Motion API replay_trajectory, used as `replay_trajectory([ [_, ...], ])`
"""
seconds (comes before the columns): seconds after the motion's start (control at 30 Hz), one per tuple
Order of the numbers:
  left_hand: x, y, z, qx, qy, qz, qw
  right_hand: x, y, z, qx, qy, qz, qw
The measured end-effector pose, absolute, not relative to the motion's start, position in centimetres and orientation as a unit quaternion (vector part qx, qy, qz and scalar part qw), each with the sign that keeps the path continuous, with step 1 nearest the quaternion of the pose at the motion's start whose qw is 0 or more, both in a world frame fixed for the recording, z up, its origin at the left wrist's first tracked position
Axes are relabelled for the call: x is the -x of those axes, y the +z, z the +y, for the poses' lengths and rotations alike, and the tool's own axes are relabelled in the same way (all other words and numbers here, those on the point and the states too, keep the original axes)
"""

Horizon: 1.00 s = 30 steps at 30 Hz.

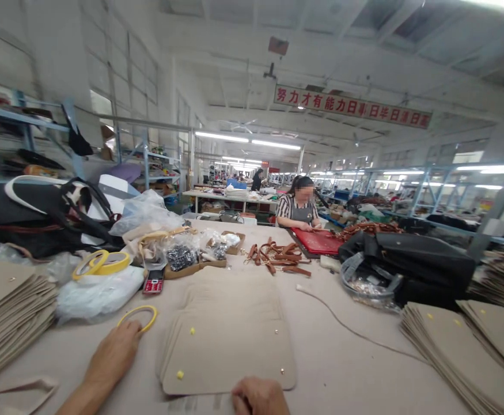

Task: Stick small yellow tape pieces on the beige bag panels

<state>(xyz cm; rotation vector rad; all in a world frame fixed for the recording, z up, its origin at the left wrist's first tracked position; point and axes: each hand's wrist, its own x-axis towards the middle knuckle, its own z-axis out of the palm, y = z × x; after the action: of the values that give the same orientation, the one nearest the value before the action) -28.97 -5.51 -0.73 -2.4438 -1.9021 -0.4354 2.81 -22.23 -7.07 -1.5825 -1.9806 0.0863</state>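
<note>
My left hand [116, 351] has its fingers closed on the near edge of a yellow tape roll [148, 321], which lies on the table left of the fanned stack of beige panels [230, 351]. The top panel carries two yellow tabs on its left side and two small metal studs on its right. At the stack's near edge rests my right hand [260, 396], fingers curled; whatever it may hold is hidden. Two more yellow tape rolls [112, 263] lie on a white plastic bag [100, 293]. A red phone [154, 282] is beside the bag.
Beige panel stacks stand at far left [14, 305] and right [485, 346]. Brown straps [277, 255], boxes of hardware [195, 266] and a black bag [420, 265] lie farther back. A cord [355, 329] crosses the right side. A person works behind a red item [321, 241].
</note>
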Motion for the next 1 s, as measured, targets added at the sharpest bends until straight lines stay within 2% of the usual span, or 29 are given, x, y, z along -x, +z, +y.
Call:
replay_trajectory([
  [0.2, 26.6, 3.6, -9.9, 0.703, -0.312, -0.624, -0.138, -2.3, -3.1, -23.9, 0.617, 0.156, -0.678, 0.368],
  [0.33, 20.4, 6.4, -18.5, 0.732, -0.425, -0.455, -0.278, -1.0, -1.2, -25.9, 0.579, 0.258, -0.621, 0.461],
  [0.43, 16.3, 6.5, -23.7, 0.735, -0.442, -0.387, -0.339, -0.4, -0.3, -27.9, 0.544, 0.286, -0.599, 0.513],
  [0.57, 13.9, 5.5, -27.2, 0.707, -0.436, -0.367, -0.419, -0.4, 0.5, -30.6, 0.536, 0.257, -0.623, 0.508],
  [0.8, 11.8, 4.0, -29.3, 0.660, -0.425, -0.304, -0.539, -1.9, 0.2, -32.9, 0.563, 0.130, -0.662, 0.478],
  [1.0, 10.4, 5.1, -29.3, 0.607, -0.376, -0.279, -0.642, -2.1, -0.1, -33.7, 0.512, 0.009, -0.714, 0.477],
])
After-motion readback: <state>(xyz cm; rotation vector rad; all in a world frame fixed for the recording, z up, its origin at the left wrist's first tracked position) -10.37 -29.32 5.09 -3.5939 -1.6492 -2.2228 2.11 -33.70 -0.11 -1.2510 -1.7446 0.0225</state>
